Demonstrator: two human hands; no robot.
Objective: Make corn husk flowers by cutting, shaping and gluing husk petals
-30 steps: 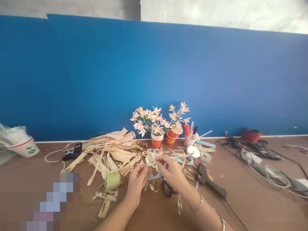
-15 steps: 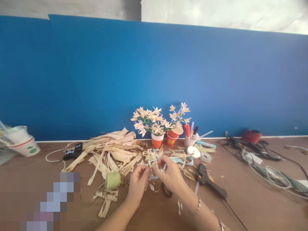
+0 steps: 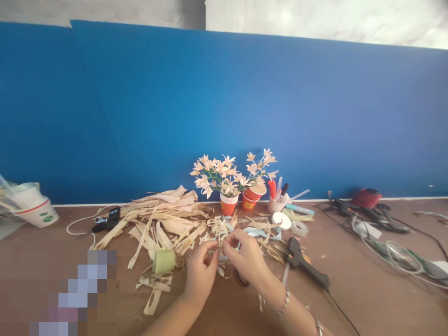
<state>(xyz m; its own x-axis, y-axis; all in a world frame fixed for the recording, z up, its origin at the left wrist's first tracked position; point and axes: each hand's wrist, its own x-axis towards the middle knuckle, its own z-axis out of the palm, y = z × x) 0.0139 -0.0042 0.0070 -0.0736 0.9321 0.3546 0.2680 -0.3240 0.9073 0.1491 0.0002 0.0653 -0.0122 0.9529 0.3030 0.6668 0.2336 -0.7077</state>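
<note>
My left hand is pinched, thumb against forefinger, over the middle of the table. Close against it, my right hand is pinched too, fingertips almost meeting the left ones. Whatever small pale piece lies between the fingertips is too small to name. Just beyond them are cut pale husk pieces and light blue ribbon. Scissors lie mostly hidden beneath my right hand. A black glue gun rests to the right, its cord running toward me.
Dried husks are heaped at left, near a green roll. Pale flowers stand in a red paper cup beside stacked red cups and a tool cup. Cables lie right; a white cup stands far left.
My right hand has shifted slightly down and left, closing in on my left hand, and covers more of the scissors. My left hand stays nearly in place.
</note>
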